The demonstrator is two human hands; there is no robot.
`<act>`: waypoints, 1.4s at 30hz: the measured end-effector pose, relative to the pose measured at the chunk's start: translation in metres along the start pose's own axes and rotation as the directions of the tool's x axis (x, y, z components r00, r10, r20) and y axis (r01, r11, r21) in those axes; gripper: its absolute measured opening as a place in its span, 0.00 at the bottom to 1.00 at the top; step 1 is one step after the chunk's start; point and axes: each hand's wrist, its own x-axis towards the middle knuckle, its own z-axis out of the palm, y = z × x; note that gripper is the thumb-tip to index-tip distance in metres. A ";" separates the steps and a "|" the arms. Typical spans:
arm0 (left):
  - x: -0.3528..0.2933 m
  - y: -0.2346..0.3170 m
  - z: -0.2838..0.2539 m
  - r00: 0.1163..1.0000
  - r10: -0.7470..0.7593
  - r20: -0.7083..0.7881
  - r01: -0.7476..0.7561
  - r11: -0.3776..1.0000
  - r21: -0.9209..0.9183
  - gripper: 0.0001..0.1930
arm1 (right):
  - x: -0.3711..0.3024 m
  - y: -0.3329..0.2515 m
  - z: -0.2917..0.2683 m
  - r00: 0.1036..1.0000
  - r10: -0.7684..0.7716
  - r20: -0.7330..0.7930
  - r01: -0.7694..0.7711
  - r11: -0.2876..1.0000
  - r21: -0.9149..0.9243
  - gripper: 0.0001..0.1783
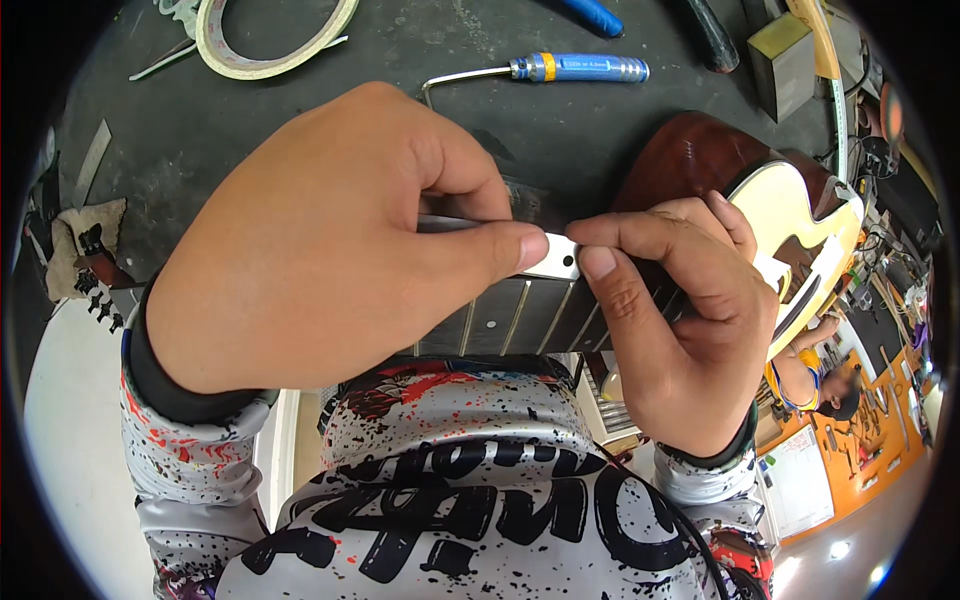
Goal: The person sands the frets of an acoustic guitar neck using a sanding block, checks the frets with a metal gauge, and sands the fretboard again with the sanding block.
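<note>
A guitar lies across in front of me, its dark fretboard (490, 325) with metal frets under my hands and its pale-topped body (845, 225) to the right. Above the fretboard is a flat, shiny metal strip (550, 263) with a round hole near its end. My left hand (320, 240) pinches this strip between thumb and bent index finger, covering most of its length. At the strip's right end, the thumb and index finger of my right hand (690, 310) close on the tip, while the other fingers curl inward. Whether the strip touches the frets is hidden.
A blue-handled driver with a bent shaft (580, 67) lies beyond my hands, near a tape roll (345, 22). A black handle (708, 38) and a metal block (785, 75) stand at the far right. A crumpled cloth (75, 240) is left; another person (805, 375) is right.
</note>
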 end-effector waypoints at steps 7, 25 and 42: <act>-0.001 0.001 -0.001 1.000 -0.009 -0.012 0.009 1.000 0.019 0.13 | 0.001 0.000 0.000 1.000 -0.009 0.000 0.009 1.000 -0.007 0.03; -0.001 0.001 0.001 0.998 -0.062 -0.013 0.062 0.997 0.038 0.12 | 0.002 0.000 0.000 1.000 -0.013 0.007 0.013 1.000 -0.014 0.04; -0.002 0.000 0.001 0.999 -0.048 -0.025 0.049 0.997 0.061 0.12 | 0.004 0.000 -0.002 0.999 -0.021 0.033 0.022 0.999 -0.035 0.05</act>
